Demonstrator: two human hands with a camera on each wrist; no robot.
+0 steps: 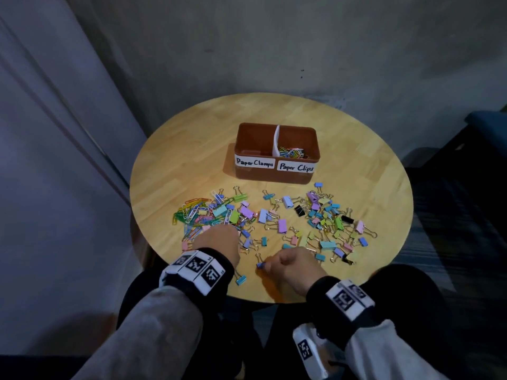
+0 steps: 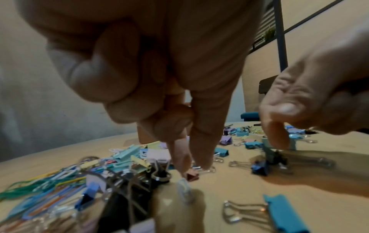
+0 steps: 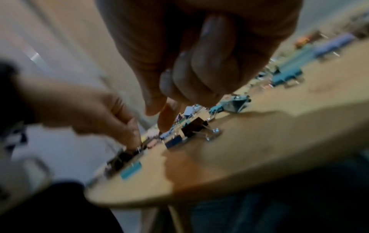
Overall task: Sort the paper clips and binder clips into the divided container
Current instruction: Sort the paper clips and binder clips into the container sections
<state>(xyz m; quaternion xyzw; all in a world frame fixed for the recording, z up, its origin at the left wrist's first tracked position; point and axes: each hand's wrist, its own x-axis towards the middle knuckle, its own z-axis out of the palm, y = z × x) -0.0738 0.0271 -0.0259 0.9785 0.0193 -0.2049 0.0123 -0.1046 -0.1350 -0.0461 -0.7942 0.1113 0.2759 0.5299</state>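
Observation:
A brown divided container (image 1: 277, 171) stands mid-table, labelled "Paper Clamps" on the left and "Paper Clips" on the right. Paper clips (image 1: 292, 153) lie in the right compartment. Coloured binder clips (image 1: 323, 218) and paper clips (image 1: 192, 212) are strewn in front of the container. My left hand (image 1: 216, 241) reaches into the left pile, two fingertips (image 2: 201, 157) pinching a small pink binder clip (image 2: 192, 175). My right hand (image 1: 292, 266) hovers near the front edge, thumb and forefinger (image 3: 165, 119) pointing down at a dark blue binder clip (image 1: 260, 265); I cannot tell whether they grip it.
The round wooden table (image 1: 356, 149) ends just below my wrists. A teal binder clip (image 1: 241, 279) lies alone near the front edge by my left wrist. A grey wall stands behind the table, and a dark blue seat (image 1: 485, 122) at the right.

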